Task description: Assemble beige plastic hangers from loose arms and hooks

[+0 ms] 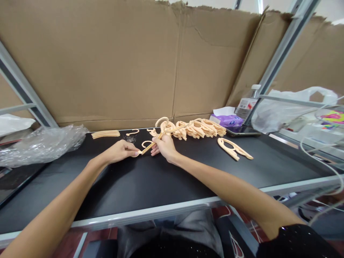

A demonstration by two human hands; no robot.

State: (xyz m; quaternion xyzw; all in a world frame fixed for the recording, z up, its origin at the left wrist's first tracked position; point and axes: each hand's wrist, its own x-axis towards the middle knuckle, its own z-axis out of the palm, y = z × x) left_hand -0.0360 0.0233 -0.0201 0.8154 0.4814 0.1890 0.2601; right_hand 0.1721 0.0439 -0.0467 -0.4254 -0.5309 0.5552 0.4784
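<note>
My right hand [165,146] is closed around the middle of a pale orange plastic folding hanger [148,148], held tilted above the black tabletop [161,182]. The hanger's hook points up and one arm reaches off to the right. At its lower left end, the fingers of my left hand [122,150] pinch the tip, partly covering it. A loose hook [133,132] lies behind my left hand, and another hook [146,142] shows between the hands. Several curved bars [105,134] are stacked at the back left. Folded hanger parts [205,128] form a row behind my right hand.
One separate folded hanger part [233,148] lies right of my right arm. Tissues in a purple pack [228,120], a phone [243,131] and a plastic bottle [246,104] stand at the back right. Crumpled clear plastic [45,145] lies left. Cardboard [115,64] walls the back.
</note>
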